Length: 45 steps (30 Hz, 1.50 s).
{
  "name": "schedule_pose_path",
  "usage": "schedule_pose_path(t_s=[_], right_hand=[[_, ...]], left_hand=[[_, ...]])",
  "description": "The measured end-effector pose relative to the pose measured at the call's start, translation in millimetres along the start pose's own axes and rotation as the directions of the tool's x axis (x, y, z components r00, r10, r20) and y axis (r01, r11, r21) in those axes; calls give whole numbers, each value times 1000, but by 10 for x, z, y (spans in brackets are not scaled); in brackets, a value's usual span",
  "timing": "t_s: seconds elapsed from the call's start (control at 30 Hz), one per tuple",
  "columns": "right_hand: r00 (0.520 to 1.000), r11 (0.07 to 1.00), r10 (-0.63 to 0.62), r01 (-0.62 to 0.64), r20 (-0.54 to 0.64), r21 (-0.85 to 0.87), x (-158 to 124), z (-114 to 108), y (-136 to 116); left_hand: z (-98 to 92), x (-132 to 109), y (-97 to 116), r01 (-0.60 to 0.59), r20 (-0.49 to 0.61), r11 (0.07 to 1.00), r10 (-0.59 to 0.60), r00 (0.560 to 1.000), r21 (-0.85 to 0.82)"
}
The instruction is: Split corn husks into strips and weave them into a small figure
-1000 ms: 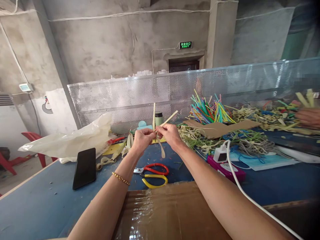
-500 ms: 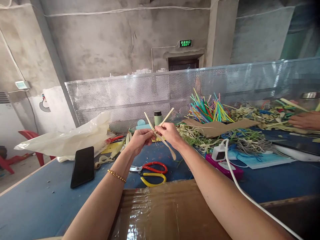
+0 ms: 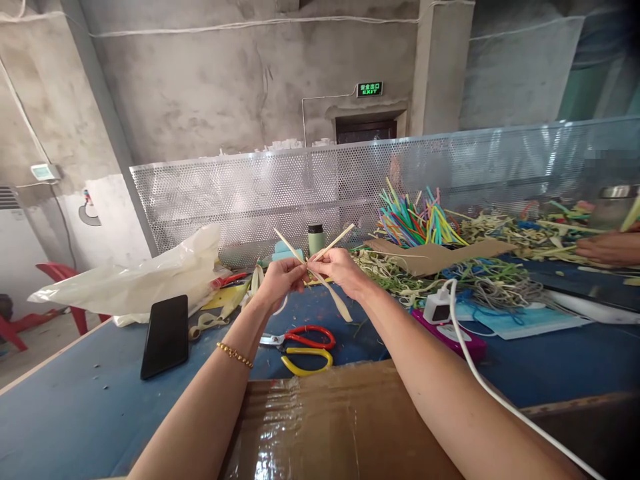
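My left hand [image 3: 283,280] and my right hand [image 3: 339,270] meet over the table, thumbs and fingers pinched together. Between them they hold pale, flat plant-fibre strips [image 3: 337,303] that cross at the fingertips. Two thin ends stick up in a V, and a broader end hangs down to the right. How the strips are joined at the crossing is hidden by my fingers. Below my hands lie scissors [image 3: 309,339] with one red and one yellow handle. A green bottle [image 3: 316,241] with a black lid stands just behind my hands.
A taped cardboard box [image 3: 340,427] sits under my forearms. At left are a black phone [image 3: 165,337] and a plastic bag [image 3: 150,273]. Colourful stems [image 3: 425,220], fibre scraps, a purple power strip [image 3: 465,340] and white cable lie right; a co-worker's hand [image 3: 607,248] works there.
The two upper strip ends have spread wider apart, and my hands have shifted slightly. At the far right, the co-worker's hand has moved a little.
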State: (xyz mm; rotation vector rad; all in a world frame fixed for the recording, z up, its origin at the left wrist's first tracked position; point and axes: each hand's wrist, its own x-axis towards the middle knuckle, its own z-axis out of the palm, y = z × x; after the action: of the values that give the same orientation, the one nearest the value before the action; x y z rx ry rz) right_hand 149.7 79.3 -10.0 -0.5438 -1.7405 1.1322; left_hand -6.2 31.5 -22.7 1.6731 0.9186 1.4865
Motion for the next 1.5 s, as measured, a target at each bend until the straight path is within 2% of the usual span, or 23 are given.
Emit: schedule_pose_path(t_s=[0.1, 0.2, 0.4, 0.53, 0.67, 0.8, 0.87, 1.07, 1.5], right_hand=[[1000, 1000, -11, 11, -12, 0, -3, 3, -9], [1000, 999, -21, 21, -21, -32, -5, 4, -19], [992, 998, -9, 2, -123, -56, 10, 43, -7], [987, 998, 35, -25, -157, 66, 15, 100, -3], [995, 992, 31, -20, -97, 121, 3, 104, -17], [997, 999, 14, -12, -70, 30, -12, 83, -22], [997, 1000, 11, -13, -71, -22, -17, 80, -25], [997, 984, -66, 60, -34, -170, -21, 63, -43], [994, 954, -111, 109, 6, -280, -29, 66, -23]], left_hand=[[-2, -8, 10, -11, 34, 1000, 11, 999, 4], [16, -10, 17, -13, 15, 1000, 13, 1000, 5], [111, -7, 3, -40, -114, 995, 51, 992, 93], [166, -18, -1, -65, -210, 985, 98, 973, 162], [174, -13, 9, -76, -231, 994, 93, 968, 80], [149, 5, 6, -76, -273, 997, 66, 960, -26], [136, 7, 5, -68, -262, 996, 52, 964, -51], [109, -14, 40, -38, -126, 993, 24, 992, -112], [111, 11, -4, -31, -96, 990, 17, 995, -140]])
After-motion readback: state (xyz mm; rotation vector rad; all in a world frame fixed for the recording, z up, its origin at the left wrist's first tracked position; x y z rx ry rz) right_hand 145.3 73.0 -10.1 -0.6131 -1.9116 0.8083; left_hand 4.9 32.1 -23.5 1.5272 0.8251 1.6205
